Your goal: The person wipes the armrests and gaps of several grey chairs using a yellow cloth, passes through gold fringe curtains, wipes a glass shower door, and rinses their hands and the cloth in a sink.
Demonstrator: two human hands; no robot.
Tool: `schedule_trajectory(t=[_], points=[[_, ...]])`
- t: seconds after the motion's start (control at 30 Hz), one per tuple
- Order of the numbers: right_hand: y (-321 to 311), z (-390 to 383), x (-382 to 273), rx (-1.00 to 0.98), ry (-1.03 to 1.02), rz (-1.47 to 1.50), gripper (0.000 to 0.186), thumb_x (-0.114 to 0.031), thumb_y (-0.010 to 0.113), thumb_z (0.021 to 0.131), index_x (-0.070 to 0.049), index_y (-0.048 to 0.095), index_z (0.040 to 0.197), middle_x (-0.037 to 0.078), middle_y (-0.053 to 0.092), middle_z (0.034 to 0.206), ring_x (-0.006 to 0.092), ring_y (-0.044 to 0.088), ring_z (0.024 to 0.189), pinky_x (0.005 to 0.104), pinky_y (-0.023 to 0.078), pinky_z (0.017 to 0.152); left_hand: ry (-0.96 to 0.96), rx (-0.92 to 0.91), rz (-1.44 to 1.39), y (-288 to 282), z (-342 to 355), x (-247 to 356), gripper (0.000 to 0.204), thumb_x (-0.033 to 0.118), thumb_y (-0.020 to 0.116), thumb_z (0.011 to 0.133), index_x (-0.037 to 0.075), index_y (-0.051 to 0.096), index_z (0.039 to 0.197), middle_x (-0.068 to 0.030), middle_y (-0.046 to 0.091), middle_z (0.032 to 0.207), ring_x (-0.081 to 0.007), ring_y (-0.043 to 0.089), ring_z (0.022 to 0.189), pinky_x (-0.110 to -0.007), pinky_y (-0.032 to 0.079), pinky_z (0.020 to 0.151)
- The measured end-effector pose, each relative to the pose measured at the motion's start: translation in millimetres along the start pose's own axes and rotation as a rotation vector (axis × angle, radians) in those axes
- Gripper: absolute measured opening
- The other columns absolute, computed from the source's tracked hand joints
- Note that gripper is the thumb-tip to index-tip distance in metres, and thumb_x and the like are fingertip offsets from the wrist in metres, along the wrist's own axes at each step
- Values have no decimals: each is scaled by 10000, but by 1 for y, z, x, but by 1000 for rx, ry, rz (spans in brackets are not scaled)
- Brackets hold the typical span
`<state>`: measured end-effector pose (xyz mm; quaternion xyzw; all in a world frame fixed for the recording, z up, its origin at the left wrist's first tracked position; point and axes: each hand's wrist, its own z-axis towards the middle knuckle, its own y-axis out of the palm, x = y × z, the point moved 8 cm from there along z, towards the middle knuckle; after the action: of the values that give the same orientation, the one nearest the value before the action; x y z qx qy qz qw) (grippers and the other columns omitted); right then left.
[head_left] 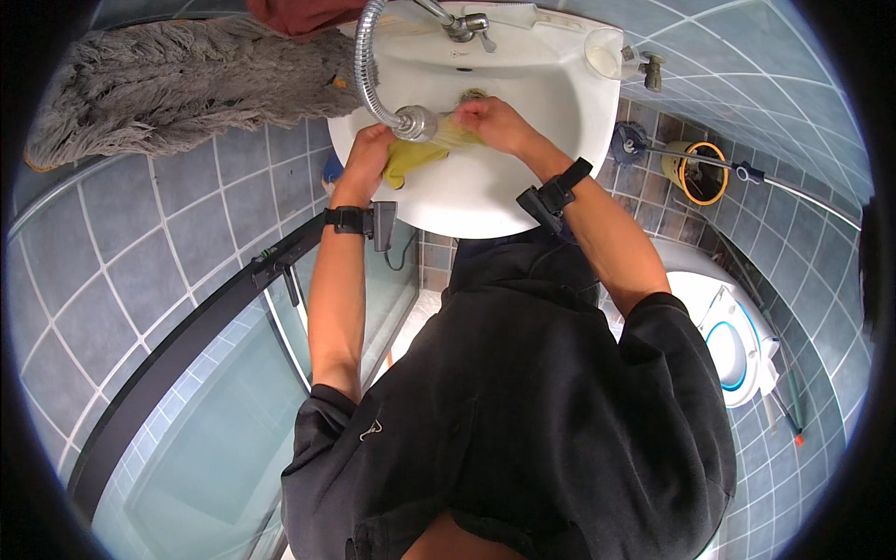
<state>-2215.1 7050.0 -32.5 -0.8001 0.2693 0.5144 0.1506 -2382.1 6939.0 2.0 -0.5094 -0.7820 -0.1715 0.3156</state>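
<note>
A yellow-green cloth (413, 159) is stretched between my two hands over the white washbasin (560, 107). My left hand (370, 152) is closed on its left end, by the basin's near left rim. At the cloth's right end, close to the drain (473, 95), the fingers of my right hand (492, 123) pinch it. Just above the cloth hangs a round metal spray head (416, 123) on a flexible chrome hose (364, 56), hiding part of it. Whether water is running I cannot tell.
A chrome tap (464, 26) stands at the basin's back, and a clear cup (604, 54) on its right corner. Grey shaggy fabric (196, 84) hangs at the left above a glass shower door (215, 439). Rightward are a mop pole (803, 196), a bucket (700, 175) and a toilet (728, 350).
</note>
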Motion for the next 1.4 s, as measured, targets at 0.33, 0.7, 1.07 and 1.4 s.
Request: schedule_trajectory(t=[0.33,0.7,1.07,1.4], points=[[30,1,13,-190,209,400,304,-236,619,894,53,654,985,92,676,954,183,614,820,295,486,783,101,-72,-263,32,8,-2,174,133,510,952,24,610,1043,-78,654,1002,-185,641,899,-328,537,791],[40,-9,-7,-62,316,680,132,-137,593,860,-17,647,876,52,640,816,149,607,700,270,488,622,297,216,-497,34,14,-27,165,118,446,956,35,569,1029,-58,609,1025,-172,578,931,-312,460,876],[66,-24,-1,-162,357,838,292,-66,519,896,-19,544,1183,74,622,1047,175,622,899,298,523,780,-113,63,-721,75,14,-72,416,397,316,980,109,529,1191,-103,574,1187,-250,554,1103,-417,440,952],[55,-36,-5,-192,310,527,421,-49,533,891,-2,498,1308,88,607,1128,154,600,993,273,487,854,-256,73,-869,83,8,-71,442,457,338,961,105,560,1109,-141,610,1102,-324,580,1058,-465,469,928]])
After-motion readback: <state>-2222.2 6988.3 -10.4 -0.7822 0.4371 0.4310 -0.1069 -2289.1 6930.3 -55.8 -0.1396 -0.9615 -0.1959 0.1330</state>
